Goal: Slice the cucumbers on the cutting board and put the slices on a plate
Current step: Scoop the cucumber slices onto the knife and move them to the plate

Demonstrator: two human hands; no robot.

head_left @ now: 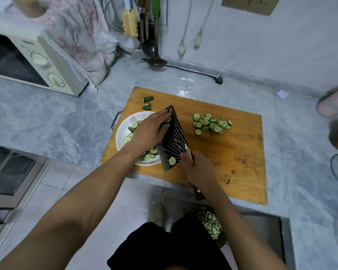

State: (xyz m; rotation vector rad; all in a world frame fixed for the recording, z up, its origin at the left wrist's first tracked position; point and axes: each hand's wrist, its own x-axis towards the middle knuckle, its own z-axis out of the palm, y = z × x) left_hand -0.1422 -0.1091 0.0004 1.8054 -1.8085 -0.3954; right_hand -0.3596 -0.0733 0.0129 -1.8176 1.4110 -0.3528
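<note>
Cucumber slices [212, 124] heaped on cutting board [232, 152]. My right hand [198, 170] grips cleaver [175, 139] over plate [123, 131]; my left hand [150, 131], fingers straight, pushes slices off blade.

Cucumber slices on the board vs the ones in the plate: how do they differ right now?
The slices on the board lie in a loose pile on bare wood at the cutting board's far right, fully in view, touched by neither hand. The slices in the plate sit inside the white plate on the board's left, partly hidden under the left hand and cleaver. Both are thin green-rimmed rounds.
</note>
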